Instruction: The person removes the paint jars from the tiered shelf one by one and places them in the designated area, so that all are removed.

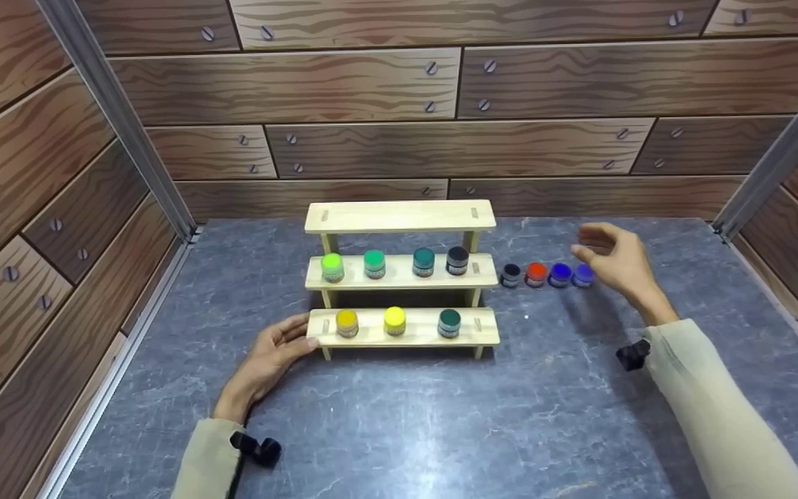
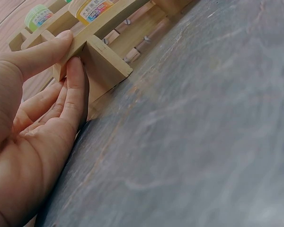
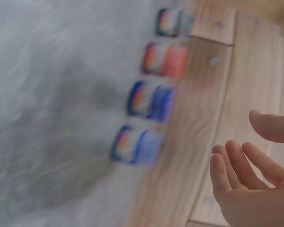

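Plainly, the right hand [image 1: 617,262] was the nearer of the two to the row of four small jars [image 1: 560,277], which stood upright on the table [image 1: 544,402] to the right of the wooden rack [image 1: 399,217]. That row ran crosswise, its long axis roughly in line with the rack's shelves: a near-black jar [image 1: 510,276] just beside the rack's right end, then a red jar [image 1: 536,275], a blue jar [image 1: 560,274] and, outermost, a violet-blue jar [image 1: 583,276]. The right hand hung raised by that outer end, so the violet-blue jar lay closest, lower down and to its left; exactly how high it hovered was hard to judge. Its fingers were loosely bent with the thumb set apart, nothing between them, and it touched none of the jars. Across at the rack's other side, the left hand [image 1: 267,364] gripped the left end of the lowest shelf [image 1: 422,329] between thumb and fingers, close to a leg [image 2: 102,68]. On that shelf stood an amber jar [image 1: 347,324], a yellow jar [image 1: 395,321] and a dark green jar [image 1: 449,324]; the middle shelf [image 1: 399,272] carried four more, lime to black.
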Demonstrator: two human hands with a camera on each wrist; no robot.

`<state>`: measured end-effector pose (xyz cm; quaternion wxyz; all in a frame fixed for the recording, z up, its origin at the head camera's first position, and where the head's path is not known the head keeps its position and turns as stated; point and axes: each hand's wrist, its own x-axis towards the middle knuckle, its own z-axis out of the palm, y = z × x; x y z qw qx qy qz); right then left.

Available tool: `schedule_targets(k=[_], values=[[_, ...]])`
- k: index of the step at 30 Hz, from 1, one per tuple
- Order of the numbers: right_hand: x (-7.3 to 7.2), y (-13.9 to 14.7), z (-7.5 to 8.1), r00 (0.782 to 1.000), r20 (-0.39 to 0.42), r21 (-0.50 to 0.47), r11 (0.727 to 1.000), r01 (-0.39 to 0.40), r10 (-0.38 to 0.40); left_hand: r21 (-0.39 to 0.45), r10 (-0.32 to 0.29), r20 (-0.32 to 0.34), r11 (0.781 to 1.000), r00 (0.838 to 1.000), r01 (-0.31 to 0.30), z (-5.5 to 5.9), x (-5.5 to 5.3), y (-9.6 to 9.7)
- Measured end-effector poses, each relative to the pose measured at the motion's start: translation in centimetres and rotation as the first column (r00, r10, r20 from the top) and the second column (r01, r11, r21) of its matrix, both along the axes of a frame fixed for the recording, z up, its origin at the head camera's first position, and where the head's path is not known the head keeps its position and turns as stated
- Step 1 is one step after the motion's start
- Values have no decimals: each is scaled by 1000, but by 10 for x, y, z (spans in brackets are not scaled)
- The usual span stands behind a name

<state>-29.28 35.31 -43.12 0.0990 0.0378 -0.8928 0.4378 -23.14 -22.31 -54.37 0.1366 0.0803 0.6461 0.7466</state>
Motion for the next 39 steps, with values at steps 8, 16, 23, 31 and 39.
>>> schedule_targets(k=[8,16,23,31,39], values=[[4,-34,18,994,-77,-52,996,-76,72,-10,-3,1,1000,1000,3,1,-1,0],[11,-73,24,979,-134,-122,978,-170,154,-2,3,2,1000,1000,-3,2,0,0],[13,-101,22,967,-123,-134,962,-238,222,13,7,5,1000,1000,-7,0,0,1],[13,-128,16,958,-90,-122,952,-280,271,10,10,11,1000,1000,-10,0,-1,2],[9,-145,4,945,-58,-128,936,-327,322,13,10,10,1000,1000,-11,0,0,2]])
